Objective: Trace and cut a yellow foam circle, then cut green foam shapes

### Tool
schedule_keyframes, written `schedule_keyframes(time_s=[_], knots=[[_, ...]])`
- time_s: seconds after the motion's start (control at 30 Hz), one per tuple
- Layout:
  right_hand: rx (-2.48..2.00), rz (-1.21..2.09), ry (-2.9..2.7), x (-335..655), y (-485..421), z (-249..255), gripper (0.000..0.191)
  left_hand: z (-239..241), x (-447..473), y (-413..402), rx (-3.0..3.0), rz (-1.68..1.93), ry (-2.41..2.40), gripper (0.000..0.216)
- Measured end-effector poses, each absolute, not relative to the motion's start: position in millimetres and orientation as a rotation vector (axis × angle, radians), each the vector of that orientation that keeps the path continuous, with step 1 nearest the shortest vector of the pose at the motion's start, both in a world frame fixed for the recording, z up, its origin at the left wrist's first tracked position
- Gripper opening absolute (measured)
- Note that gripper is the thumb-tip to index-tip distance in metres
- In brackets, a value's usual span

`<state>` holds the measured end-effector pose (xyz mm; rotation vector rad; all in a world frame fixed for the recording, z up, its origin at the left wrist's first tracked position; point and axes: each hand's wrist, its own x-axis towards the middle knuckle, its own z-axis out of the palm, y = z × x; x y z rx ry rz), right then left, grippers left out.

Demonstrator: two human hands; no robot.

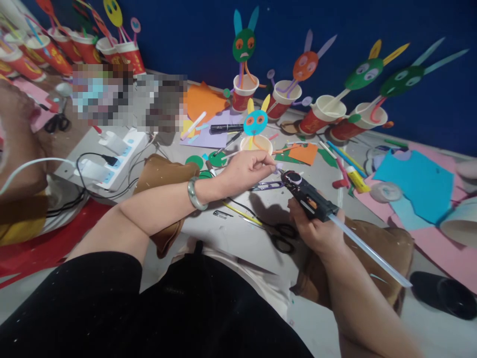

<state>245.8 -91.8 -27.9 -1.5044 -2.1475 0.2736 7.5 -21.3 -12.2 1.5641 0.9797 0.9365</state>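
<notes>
My right hand (316, 226) grips a black hot glue gun (307, 196), and a long clear glue stick (372, 253) sticks out of its back end. Fingers pinched, my left hand (248, 171) holds a small pale purple piece (278, 168) right at the gun's nozzle. Whether the nozzle touches it, I cannot tell. Just behind my left hand stands a paper cup (257, 144) with a blue paper rabbit head (255, 122) above it. Below the hands lie black-handled scissors (281, 237) and a yellow stick (244, 212).
Several red cups with paper rabbit heads, one a green head (244, 45), line the blue wall. A power strip (121, 159) with cables lies at left, near another person's arm (22, 139). Blue paper (417, 179), a tape roll (386, 192) and a black mouse-like object (443, 294) are at right.
</notes>
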Motion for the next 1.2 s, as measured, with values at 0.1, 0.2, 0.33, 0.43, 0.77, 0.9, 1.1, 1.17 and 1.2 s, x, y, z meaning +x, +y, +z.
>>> schedule_keyframes(time_s=[0.1,0.2,0.33,0.43,0.77,0.9,1.1,1.17,1.2], knots=[[-1.530,0.268,-2.133,245,-92,-27,0.044,-13,7,-21,1.548,0.921,0.978,0.027],[-1.529,0.267,-2.130,245,-92,-27,0.045,-12,8,-21,1.551,0.915,0.976,0.028],[-1.520,0.298,-2.140,249,-92,-29,0.039,-7,8,-23,1.522,0.946,1.012,0.022],[-1.565,0.188,-2.075,258,-89,-31,0.028,-1,8,-23,1.454,0.958,1.055,0.018],[-2.124,0.064,-2.054,285,-67,-35,0.038,20,6,-25,0.778,0.764,0.751,0.036],[-2.042,0.075,-2.191,286,-66,-33,0.046,24,2,-26,0.656,0.693,0.610,0.032],[-1.400,0.226,-1.987,253,-84,8,0.022,25,-2,-26,0.647,0.518,0.464,0.033],[-1.316,0.432,-1.883,235,-87,22,0.015,24,-2,-28,0.644,0.463,0.434,0.034],[-1.260,0.498,-1.854,227,-86,26,0.017,24,-2,-29,0.639,0.443,0.430,0.034]])
